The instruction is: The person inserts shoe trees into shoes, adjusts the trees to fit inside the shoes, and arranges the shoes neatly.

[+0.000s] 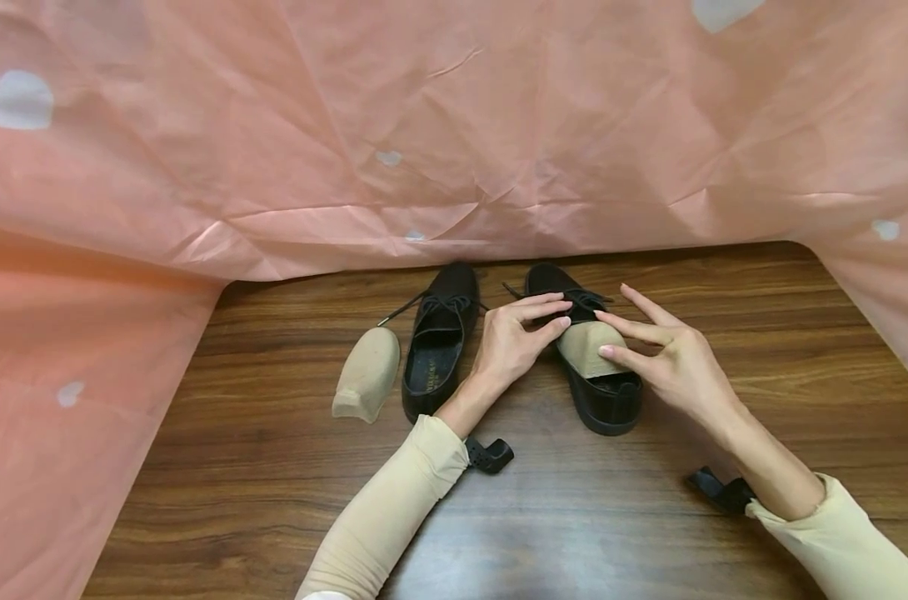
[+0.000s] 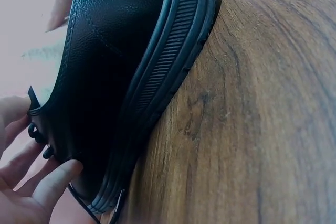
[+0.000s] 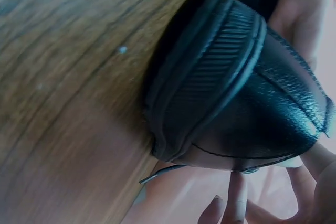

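Two black lace-up shoes stand on the wooden surface, the left shoe (image 1: 444, 333) beside the right shoe (image 1: 606, 408). A beige molded shoe insert (image 1: 585, 350) sits partly in the right shoe's opening, its rear end showing above the collar. My left hand (image 1: 510, 337) holds that shoe around the tongue and laces; the left wrist view shows fingertips (image 2: 73, 167) against its upper. With thumb and fingers, my right hand (image 1: 675, 367) pinches the insert from the right. In the right wrist view the heel hides most of the insert.
A second beige insert (image 1: 367, 372) lies left of the left shoe. Loose laces (image 1: 400, 311) stick out from the shoes. Behind them hangs a pink cloth (image 1: 454, 167) with pale hearts, reaching down to the wooden surface (image 1: 274, 467).
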Available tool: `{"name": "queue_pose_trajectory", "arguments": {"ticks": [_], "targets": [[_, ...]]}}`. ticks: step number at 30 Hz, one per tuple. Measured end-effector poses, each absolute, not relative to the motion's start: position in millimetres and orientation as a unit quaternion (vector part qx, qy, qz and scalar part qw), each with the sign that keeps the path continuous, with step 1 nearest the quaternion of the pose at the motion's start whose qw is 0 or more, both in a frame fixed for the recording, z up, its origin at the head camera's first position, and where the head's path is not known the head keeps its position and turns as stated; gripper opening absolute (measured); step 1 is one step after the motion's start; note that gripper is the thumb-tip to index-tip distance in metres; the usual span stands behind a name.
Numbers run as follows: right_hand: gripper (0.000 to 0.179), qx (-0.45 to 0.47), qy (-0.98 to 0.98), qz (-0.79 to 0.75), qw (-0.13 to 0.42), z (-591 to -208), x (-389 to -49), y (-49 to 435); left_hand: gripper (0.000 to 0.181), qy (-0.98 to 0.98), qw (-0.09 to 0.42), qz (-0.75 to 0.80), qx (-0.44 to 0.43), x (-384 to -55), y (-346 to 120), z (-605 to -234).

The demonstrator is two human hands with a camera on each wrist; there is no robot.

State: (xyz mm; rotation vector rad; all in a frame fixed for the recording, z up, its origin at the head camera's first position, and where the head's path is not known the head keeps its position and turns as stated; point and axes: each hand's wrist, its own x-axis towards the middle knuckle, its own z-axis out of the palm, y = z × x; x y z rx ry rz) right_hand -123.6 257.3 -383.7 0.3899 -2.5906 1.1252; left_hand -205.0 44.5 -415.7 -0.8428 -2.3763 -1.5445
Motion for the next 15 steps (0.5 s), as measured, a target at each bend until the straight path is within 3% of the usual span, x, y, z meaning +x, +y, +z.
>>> {"name": "queue_pose_trajectory", "arguments": {"ticks": [5, 15], "targets": [[0.047, 0.151, -0.915, 0.339, 0.157, -385.3, -124.4, 257.2, 0.022, -0.8, 0.092, -0.52, -0.286, -204.4, 45.1, -415.1], [0.053, 0.193, -0.93, 0.294, 0.111, -385.5, -124.9, 262.2, 0.022, -0.798, 0.096, -0.521, -0.287, -204.9, 46.1, -416.5]]}}
